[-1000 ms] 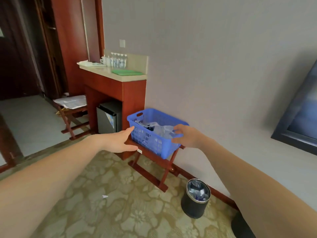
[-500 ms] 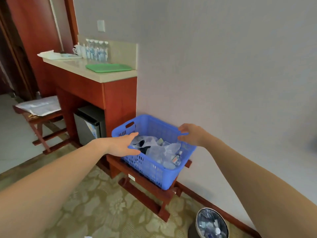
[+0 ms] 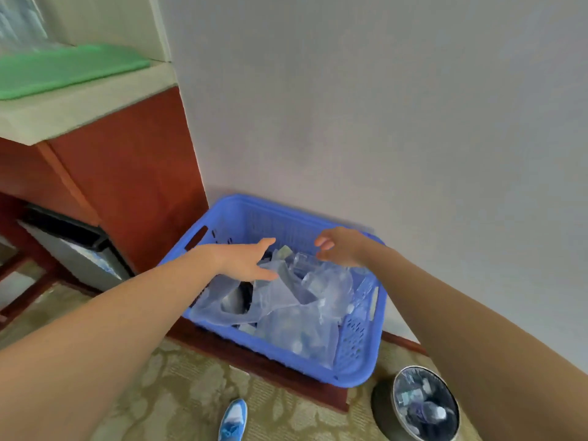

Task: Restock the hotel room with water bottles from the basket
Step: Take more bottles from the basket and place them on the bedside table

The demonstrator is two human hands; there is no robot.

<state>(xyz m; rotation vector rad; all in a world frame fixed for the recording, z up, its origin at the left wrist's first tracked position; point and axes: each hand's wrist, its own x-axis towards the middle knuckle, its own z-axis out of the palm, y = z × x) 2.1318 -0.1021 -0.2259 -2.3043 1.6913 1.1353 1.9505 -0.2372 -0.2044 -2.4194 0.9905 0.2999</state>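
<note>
Left hand (image 3: 248, 261): fingers straight and spread, holding nothing, over the left half of the blue basket (image 3: 350, 378). Right hand (image 3: 342, 246): fingers loosely curled, empty, just above the clear plastic wrap (image 3: 286, 300).

Water bottles (image 3: 321, 281) lie inside the basket under that wrap. They are too blurred to tell which way they point.

The basket's long axis runs along the wall (image 3: 350, 122), with handle slots at the short ends. Its left end sits just beside the red-brown cabinet (image 3: 127, 192) and its far side is near the wall. Top and front are open. A waste bin (image 3: 424, 405) stands near the front right corner.
</note>
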